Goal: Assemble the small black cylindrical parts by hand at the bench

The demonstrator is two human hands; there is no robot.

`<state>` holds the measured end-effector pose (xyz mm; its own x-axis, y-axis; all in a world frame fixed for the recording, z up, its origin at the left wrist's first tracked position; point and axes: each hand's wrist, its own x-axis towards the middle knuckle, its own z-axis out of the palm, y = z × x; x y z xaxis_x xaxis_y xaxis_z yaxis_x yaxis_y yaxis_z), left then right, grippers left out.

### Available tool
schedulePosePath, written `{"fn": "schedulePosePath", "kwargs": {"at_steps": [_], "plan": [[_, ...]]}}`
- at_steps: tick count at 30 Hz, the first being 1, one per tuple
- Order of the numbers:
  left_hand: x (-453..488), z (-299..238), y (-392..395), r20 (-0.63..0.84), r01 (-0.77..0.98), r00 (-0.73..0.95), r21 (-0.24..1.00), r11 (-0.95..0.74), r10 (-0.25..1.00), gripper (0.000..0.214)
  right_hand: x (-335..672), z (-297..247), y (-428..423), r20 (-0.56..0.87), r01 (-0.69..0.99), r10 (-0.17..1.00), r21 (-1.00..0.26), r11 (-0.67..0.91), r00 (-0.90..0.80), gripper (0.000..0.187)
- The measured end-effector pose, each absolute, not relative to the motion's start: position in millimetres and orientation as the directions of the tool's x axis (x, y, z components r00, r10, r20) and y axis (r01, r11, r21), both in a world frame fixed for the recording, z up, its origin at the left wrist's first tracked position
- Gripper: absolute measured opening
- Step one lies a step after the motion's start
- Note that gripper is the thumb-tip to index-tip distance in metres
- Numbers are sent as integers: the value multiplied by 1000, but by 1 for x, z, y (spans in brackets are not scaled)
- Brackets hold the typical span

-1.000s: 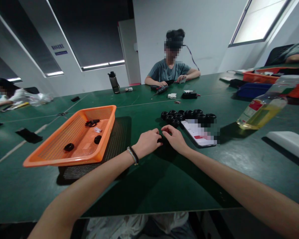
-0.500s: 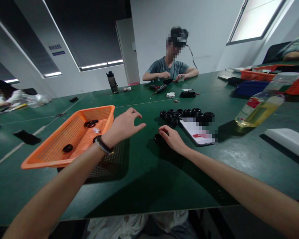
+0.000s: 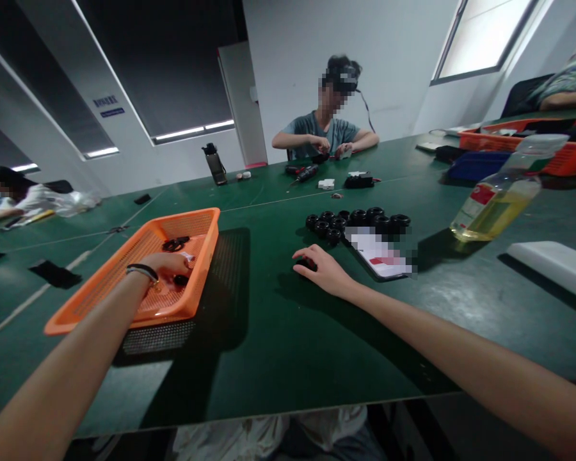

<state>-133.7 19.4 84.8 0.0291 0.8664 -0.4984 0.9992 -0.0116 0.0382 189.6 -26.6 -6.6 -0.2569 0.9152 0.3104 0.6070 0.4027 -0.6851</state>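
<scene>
My left hand point(image 3: 170, 264) is down inside the orange basket point(image 3: 204, 282), next to a small white scrap point(image 3: 189, 257) and a black round piece point(image 3: 180, 280). Its fingertips are blurred, so its grip on either is unclear. On the green table, my right hand point(image 3: 329, 272) curls its thumb and fingers around a glossy black round piece point(image 3: 307, 262). Just beyond it sits a cluster of similar black ring-shaped pieces point(image 3: 338, 223), beside a phone point(image 3: 379, 253). Some thin black loops point(image 3: 175, 243) lie at the basket's far end.
A bottle of yellow liquid point(image 3: 496, 202) and a white block point(image 3: 554, 269) stand at the right. Behind them are an orange crate point(image 3: 569, 160) and a blue tray point(image 3: 477, 165). Across the table point(image 3: 264, 358), a person point(image 3: 329, 128) works near a power drill point(image 3: 304, 174).
My left hand has moved left and down from above the table into the basket. My right hand stays at the black piece, its fingers now spread further around it.
</scene>
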Motion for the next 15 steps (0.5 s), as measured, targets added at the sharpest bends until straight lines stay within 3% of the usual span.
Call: {"fn": "schedulePosePath", "kwargs": {"at_steps": [3, 6, 10, 15], "plan": [[-132, 91, 23, -456, 999, 47, 31, -37, 889, 16, 190, -6, -26, 297, 606, 912, -682, 410, -283, 21], [-126, 104, 30, -209, 989, 70, -116, -96, 975, 16, 190, -6, -26, 298, 597, 911, -688, 413, -286, 23], [-115, 117, 29, 69, 967, 50, -251, -31, 996, 24, 191, -6, -26, 282, 604, 914, -687, 404, -290, 23], [-88, 123, 9, 231, 971, 163, -212, -114, 959, 24, 191, -7, -27, 298, 637, 903, -641, 429, -309, 23]]}}
